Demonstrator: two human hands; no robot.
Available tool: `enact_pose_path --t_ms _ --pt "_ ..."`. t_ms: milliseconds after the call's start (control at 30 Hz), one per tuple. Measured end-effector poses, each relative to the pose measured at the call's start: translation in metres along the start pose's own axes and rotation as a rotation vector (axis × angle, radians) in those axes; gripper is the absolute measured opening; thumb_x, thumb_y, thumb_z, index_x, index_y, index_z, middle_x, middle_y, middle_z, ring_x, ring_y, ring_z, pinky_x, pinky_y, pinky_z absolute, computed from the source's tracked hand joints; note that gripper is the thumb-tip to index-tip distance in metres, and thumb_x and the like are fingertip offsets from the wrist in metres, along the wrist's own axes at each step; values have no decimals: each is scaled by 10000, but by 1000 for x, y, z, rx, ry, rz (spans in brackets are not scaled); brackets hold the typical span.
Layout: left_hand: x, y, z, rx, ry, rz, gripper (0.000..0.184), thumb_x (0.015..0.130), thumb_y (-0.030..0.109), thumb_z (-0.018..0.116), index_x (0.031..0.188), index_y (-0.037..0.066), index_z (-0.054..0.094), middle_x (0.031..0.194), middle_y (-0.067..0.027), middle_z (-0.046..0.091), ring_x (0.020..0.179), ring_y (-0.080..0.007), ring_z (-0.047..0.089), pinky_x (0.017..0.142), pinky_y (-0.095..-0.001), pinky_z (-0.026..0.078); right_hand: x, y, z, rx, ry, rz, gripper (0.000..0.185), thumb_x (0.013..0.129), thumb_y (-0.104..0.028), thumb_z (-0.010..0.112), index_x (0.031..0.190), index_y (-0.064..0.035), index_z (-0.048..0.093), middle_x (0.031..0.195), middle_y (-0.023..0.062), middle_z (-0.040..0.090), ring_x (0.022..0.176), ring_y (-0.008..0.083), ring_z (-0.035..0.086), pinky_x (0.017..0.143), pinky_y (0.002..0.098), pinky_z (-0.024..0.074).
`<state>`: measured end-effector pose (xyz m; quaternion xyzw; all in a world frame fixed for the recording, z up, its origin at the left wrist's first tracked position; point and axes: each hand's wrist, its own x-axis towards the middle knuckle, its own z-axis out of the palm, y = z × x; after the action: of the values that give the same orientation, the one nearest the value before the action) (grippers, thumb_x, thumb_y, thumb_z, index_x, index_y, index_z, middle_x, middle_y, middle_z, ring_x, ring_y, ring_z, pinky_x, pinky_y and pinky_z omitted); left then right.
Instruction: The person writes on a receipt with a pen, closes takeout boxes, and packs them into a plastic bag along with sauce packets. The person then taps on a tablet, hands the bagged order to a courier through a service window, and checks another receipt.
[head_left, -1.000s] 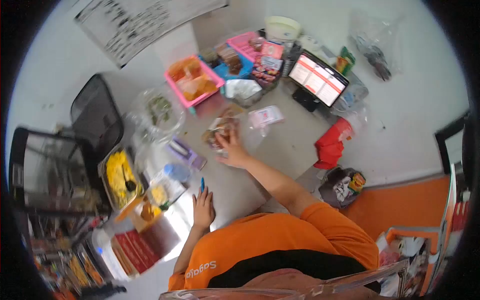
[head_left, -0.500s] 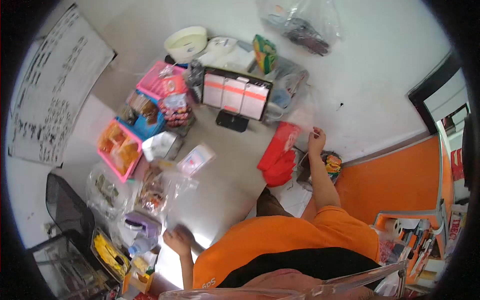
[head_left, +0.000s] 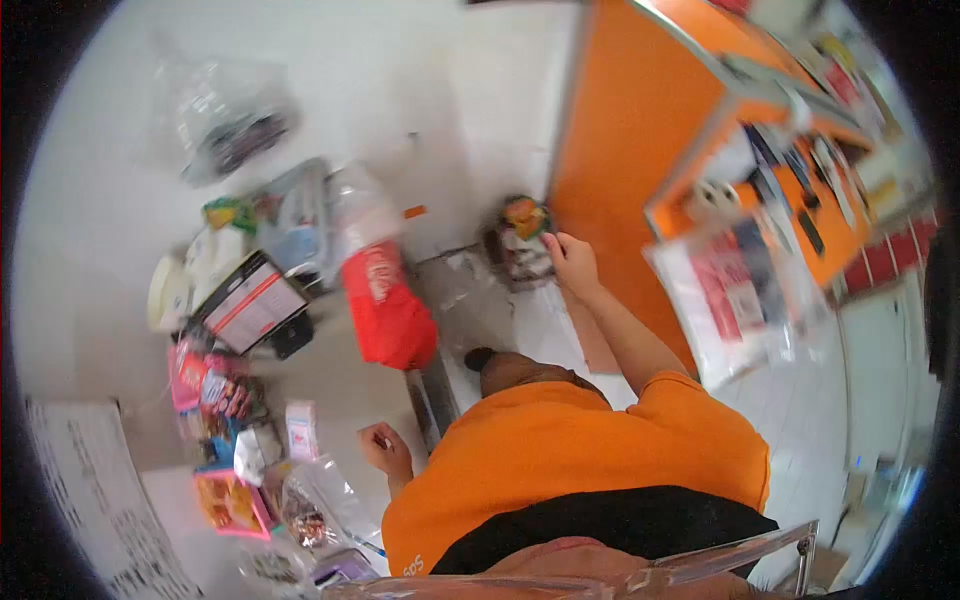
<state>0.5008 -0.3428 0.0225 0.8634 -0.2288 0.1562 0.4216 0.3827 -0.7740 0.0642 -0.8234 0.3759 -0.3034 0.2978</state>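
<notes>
My left hand is over the near edge of the grey table, its fingers loosely bent and nothing visible in them. A small white and pink packet lies on the table to its left. My right hand reaches out beside a dark bin on the floor, which holds crumpled wrappers, one yellow and green. The fingers of that hand are drawn together, and blur hides anything between them. A red bag with a clear plastic upper part sits at the table's right corner.
A tablet stands at the back of the table. Baskets and snack packs, including a pink basket, crowd its left side. An orange cabinet rises on the right, with a plastic bag hanging by it.
The view has swung right, so the table shifts left and more cabinet and floor show. My right hand has moved from near the red bag to beside the bin.
</notes>
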Motion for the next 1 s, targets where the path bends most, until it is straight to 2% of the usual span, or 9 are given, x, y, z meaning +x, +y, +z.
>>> enact_pose_path --t_ms 100,200,300,467,600,667,767,900,1000 --pt "-17 10 16 -241 -168 -55 94 840 115 602 799 56 541 697 -52 512 589 -123 470 518 -259 380 -71 25 -63 -27 73 15 228 889 -220 519 812 -8 547 714 206 553 682 392 552 598 421 436" --pt "-55 24 50 -210 -116 149 117 862 148 593 815 50 548 703 -48 544 569 -121 500 510 -262 411 -138 35 -130 -48 118 -111 133 855 -154 553 849 -21 565 776 172 585 719 365 567 642 412 463" --pt "-89 67 67 -319 -394 116 103 860 131 594 833 41 551 693 -46 547 532 -124 514 493 -260 424 -191 61 -190 -158 98 -173 81 817 -73 577 886 -32 580 803 140 593 740 334 576 661 393 473" --pt "-123 139 101 -457 -740 342 66 832 53 596 831 47 530 676 -70 530 485 -155 454 459 -278 385 -245 110 -280 -308 288 -109 159 742 0 590 896 -39 595 865 128 587 834 314 570 723 385 469" --pt "-128 211 126 -488 -726 622 99 787 18 611 839 45 532 704 -86 535 541 -199 485 489 -299 392 -229 176 -338 -428 321 -117 148 733 -2 600 878 -26 615 904 120 601 889 314 560 782 392 460" --pt "-137 240 140 -492 -783 647 123 764 10 624 843 50 539 728 -92 543 594 -221 517 526 -312 406 -219 207 -358 -384 201 -7 117 749 -45 616 863 -19 629 897 120 605 891 311 555 801 387 455" --pt "-155 316 160 -508 -793 776 171 737 10 645 871 59 549 790 -92 557 681 -247 545 601 -352 424 -196 246 -388 -283 -210 -217 140 746 -106 645 852 -15 632 935 113 602 907 304 547 814 383 450" --pt "-190 422 190 -503 -746 1035 212 727 42 652 914 73 558 862 -78 563 798 -248 557 683 -380 422 -166 244 -410 -246 -330 -531 260 673 -248 727 828 -55 645 950 74 578 922 270 532 805 368 446" --pt "-217 468 214 -499 -780 1100 242 708 64 656 931 81 565 895 -66 563 852 -245 554 727 -381 426 -153 267 -406 -121 -522 -564 228 685 -220 711 843 -69 649 951 64 571 941 251 523 811 343 437"
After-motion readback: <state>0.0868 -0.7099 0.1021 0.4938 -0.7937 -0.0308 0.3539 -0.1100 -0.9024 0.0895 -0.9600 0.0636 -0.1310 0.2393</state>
